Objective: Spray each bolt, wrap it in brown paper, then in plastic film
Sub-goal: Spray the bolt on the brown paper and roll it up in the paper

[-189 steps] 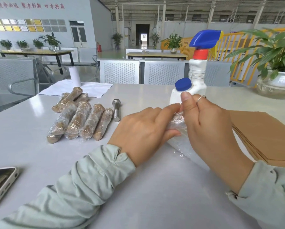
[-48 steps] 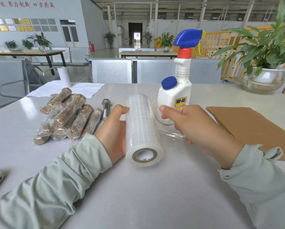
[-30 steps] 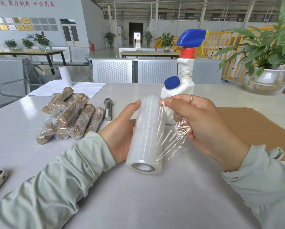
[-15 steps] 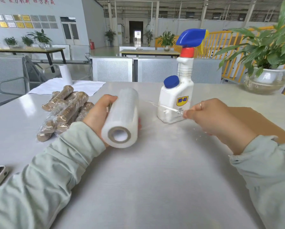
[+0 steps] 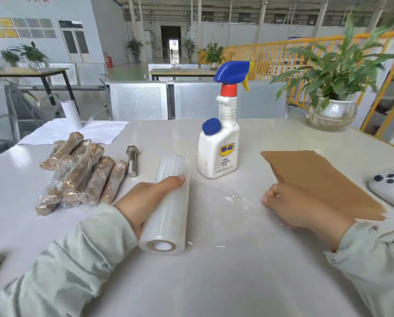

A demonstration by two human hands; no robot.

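Head view: left hand (image 5: 145,203) grips film roll (image 5: 168,202); bare bolt (image 5: 132,160) just beyond-left, axis pointing away; right hand (image 5: 292,205) farther, grip unclear.

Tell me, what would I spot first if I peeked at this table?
Probably the spray bottle, standing tall mid-table with its bright blue trigger. In front of it, the left hand holds a film roll lying on the table. A heap of wrapped bolts sits at the left, with one bare bolt beside it.
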